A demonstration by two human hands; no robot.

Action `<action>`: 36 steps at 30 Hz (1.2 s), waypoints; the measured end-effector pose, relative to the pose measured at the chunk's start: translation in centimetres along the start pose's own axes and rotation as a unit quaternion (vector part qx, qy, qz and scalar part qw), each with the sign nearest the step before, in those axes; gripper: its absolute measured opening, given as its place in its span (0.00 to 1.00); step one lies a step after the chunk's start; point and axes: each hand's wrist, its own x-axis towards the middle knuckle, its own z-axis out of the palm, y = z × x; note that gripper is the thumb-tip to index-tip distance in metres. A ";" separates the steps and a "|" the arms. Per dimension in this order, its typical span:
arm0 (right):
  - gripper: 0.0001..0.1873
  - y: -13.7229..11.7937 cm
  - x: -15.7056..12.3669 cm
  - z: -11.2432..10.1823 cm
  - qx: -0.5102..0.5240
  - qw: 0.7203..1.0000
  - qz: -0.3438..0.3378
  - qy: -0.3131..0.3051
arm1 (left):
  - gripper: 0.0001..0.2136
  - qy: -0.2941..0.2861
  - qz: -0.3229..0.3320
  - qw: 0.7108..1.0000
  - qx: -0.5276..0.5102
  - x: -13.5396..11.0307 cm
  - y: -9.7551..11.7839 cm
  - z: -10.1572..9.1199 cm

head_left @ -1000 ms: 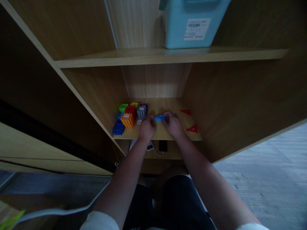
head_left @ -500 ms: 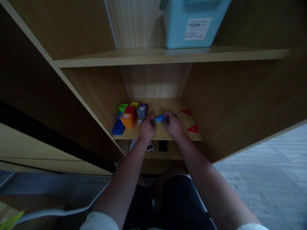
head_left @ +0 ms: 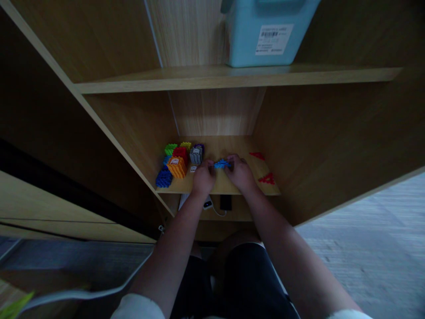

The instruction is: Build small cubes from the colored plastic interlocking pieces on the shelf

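Between my two hands, just above the middle shelf (head_left: 229,184), is a small blue toothed plastic piece (head_left: 222,164). My left hand (head_left: 203,176) is closed in a pinch at its left end. On the other end, my right hand (head_left: 240,172) pinches with thumb and fingers. Stacks of toothed plastic pieces stand left of my left hand: an orange stack (head_left: 177,167), a red stack (head_left: 180,153), a grey stack (head_left: 196,155) and a dark blue stack (head_left: 164,178). Two red triangular pieces (head_left: 267,178) lie to the right of my right hand.
A light blue plastic bin (head_left: 245,48) with a white label stands on the upper shelf (head_left: 186,83). Under the middle shelf lie a black flat object (head_left: 226,202) and a white device (head_left: 207,204) with a cable. Cabinet walls (head_left: 332,133) close in both sides.
The blue piece has turned slightly between my fingers and shows more of its face. Both hands stay in nearly the same place.
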 end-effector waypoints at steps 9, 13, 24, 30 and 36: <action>0.17 -0.1 0.0 0.1 0.004 1.000 0.001 0.008 | 0.12 -0.014 0.003 1.000 -0.021 0.6 -0.3 0.4; 0.17 -0.1 0.0 0.0 0.002 1.000 0.004 -0.001 | 0.13 -0.017 -0.007 1.000 -0.020 1.0 -0.1 0.5; 0.18 -0.2 0.1 0.0 -0.007 0.999 0.022 -0.028 | 0.14 -0.019 -0.039 0.999 -0.012 1.5 0.4 0.6; 0.18 -0.3 0.2 -0.1 -0.005 0.999 0.031 -0.043 | 0.15 -0.020 -0.034 0.999 0.004 1.5 0.2 0.7; 0.20 -0.8 0.2 -0.3 -0.051 0.996 0.039 -0.059 | 0.15 -0.023 -0.038 0.999 0.023 1.4 0.5 0.6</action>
